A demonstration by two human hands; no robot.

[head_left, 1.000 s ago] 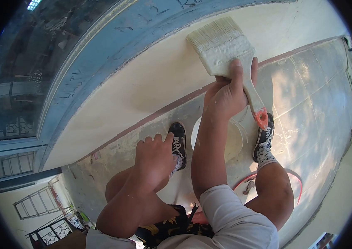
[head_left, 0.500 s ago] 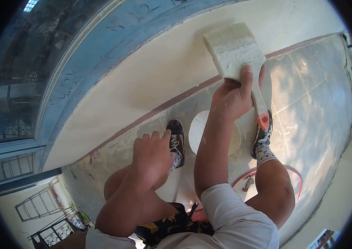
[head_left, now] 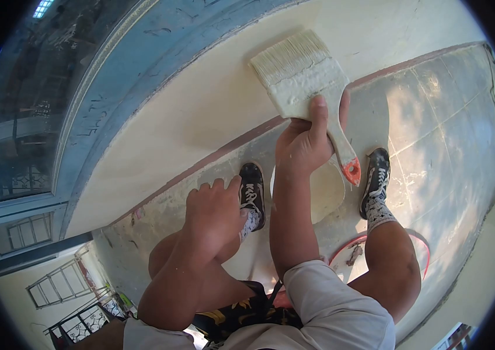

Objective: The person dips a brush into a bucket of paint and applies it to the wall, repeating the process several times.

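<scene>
My right hand [head_left: 307, 137] grips the neck of a wide, flat paintbrush [head_left: 312, 79], thumb lying along its paint-coated face. Its pale bristles point up and left, close over the cream wall [head_left: 201, 111]. The handle ends in a red tip with a hole. Below, a round container of whitish paint [head_left: 326, 192] stands on the floor between my feet, partly hidden by my right forearm. My left hand [head_left: 215, 210] rests over my left knee, empty, its fingers bent over with the tips hidden.
A blue window frame [head_left: 107, 116] with dark glass borders the wall at upper left. A reddish-brown strip [head_left: 224, 151] runs along the wall's base. Behind my right leg is a red-rimmed round thing [head_left: 344, 251]. Metal racks [head_left: 58, 284] stand at lower left.
My right hand has carried the paintbrush left and slightly up along the wall, tilting it further left. More of the paint container shows to the right of my forearm. My left hand stays put.
</scene>
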